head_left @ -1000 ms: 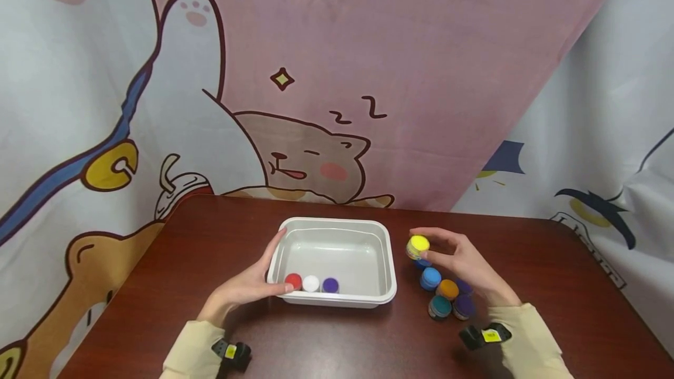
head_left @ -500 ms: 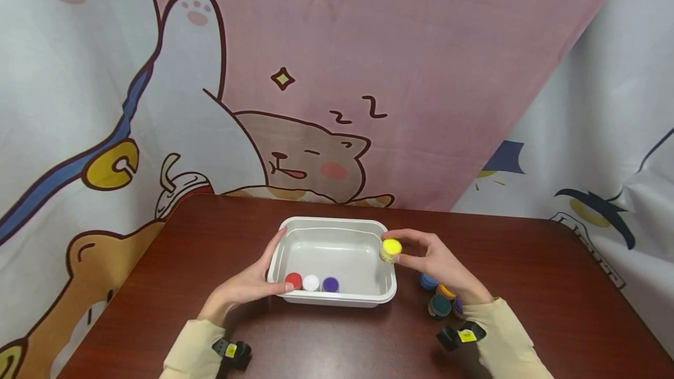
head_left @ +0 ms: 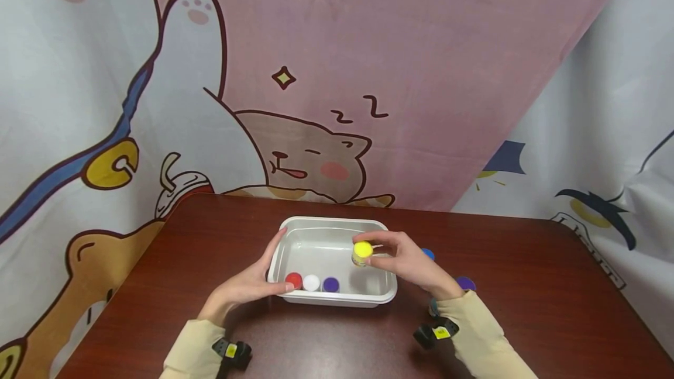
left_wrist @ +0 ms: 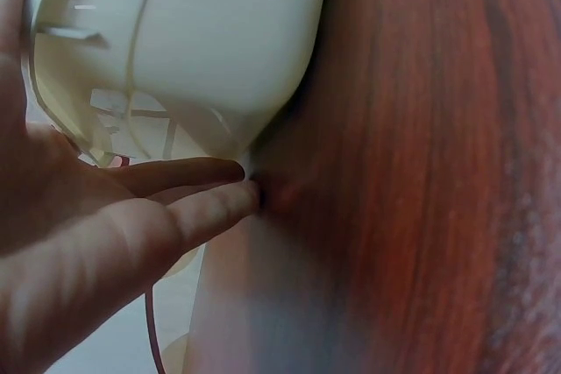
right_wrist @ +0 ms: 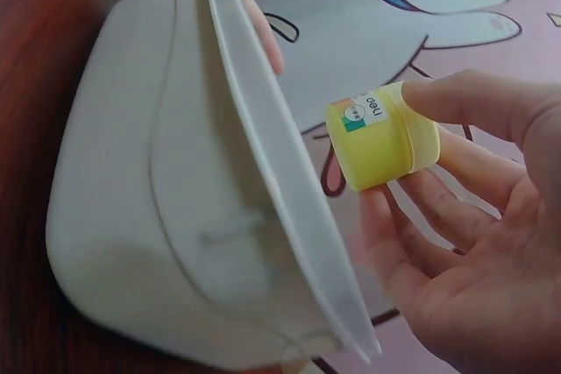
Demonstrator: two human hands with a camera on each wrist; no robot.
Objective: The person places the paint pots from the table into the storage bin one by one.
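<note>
My right hand (head_left: 413, 259) pinches a small yellow lidded jar (head_left: 361, 253) over the right part of a white plastic tray (head_left: 337, 300). In the right wrist view the jar lies tilted between thumb and fingers, just beyond the tray's rim, its "deli" label showing. My left hand (head_left: 247, 282) holds the tray's left end, thumb over the front corner of the rim. In the left wrist view its other fingers (left_wrist: 215, 208) lie along the outer wall, close to the table. Inside the tray, along its front wall, stand a red jar (head_left: 293, 281), a white jar (head_left: 311, 283) and a purple jar (head_left: 331, 285).
More jars stand on the brown table (head_left: 337, 344) right of the tray, partly hidden by my right arm; a blue jar (head_left: 429, 254) and a purple jar (head_left: 466, 283) show. A cartoon-printed cloth (head_left: 421, 75) hangs behind the table.
My right hand has carried the yellow jar leftward from above the group of jars, past the tray's right rim, to over its inside. The left hand and tray have stayed put.
</note>
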